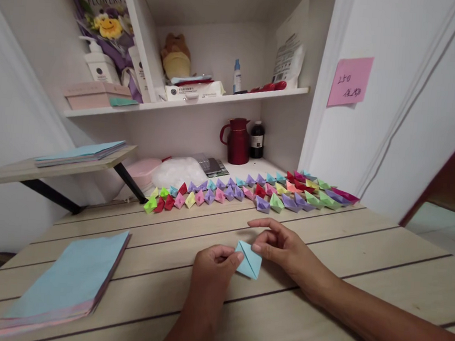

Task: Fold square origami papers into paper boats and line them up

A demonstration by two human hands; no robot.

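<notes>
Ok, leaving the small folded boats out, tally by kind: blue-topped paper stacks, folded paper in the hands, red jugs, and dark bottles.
Paper stacks: 2 (desk stack, raised-shelf stack)
Folded blue paper: 1
Red jug: 1
Dark bottle: 1
Total: 5

Lighting: indoor, diffuse, moderately bright; direction unclear. Wall right of red jug: palest zone. Recess over shelf above jug: dim grey toward top. Surface before jug: faint, soft-edged shadows near hands. Optics: wide-angle; uprights flanking jug splay outward. Bag above jug: fine print unreadable.
</notes>
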